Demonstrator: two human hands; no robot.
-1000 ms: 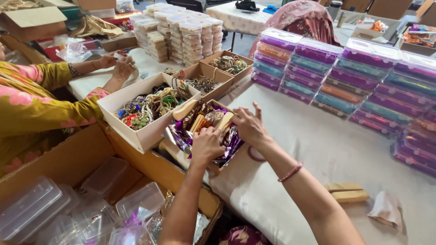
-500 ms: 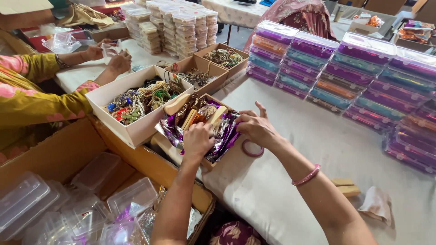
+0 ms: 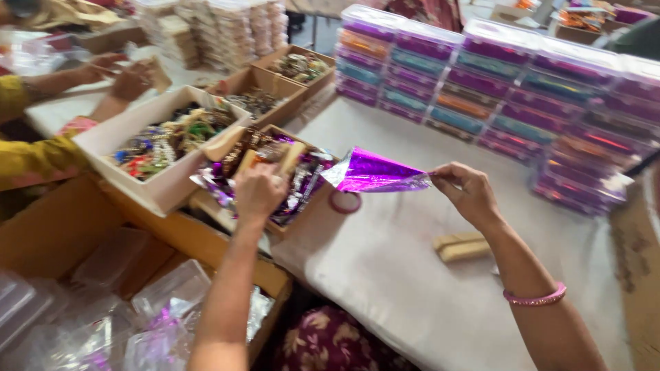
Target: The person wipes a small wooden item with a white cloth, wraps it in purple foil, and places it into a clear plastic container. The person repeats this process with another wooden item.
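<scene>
Glossy purple foil sheet [image 3: 375,175], matt white tablecloth [image 3: 412,275], seemingly cardboard boxes [image 3: 165,189], clear plastic cases [image 3: 474,75].

The foil sheet [image 3: 375,175] in the right hand [image 3: 467,192] is shiny purple. A thin pink bangle [image 3: 535,299] circles that wrist. Under the left hand [image 3: 258,192], the brown cardboard box [image 3: 302,206] holds purple and gold pieces. Beyond the right hand, the stacked clear boxes [image 3: 495,82] show purple, teal and orange bands. The table cloth [image 3: 399,275] below is plain off-white.

Left hand [image 3: 258,192] reaching, right hand [image 3: 467,192] pinching
</scene>
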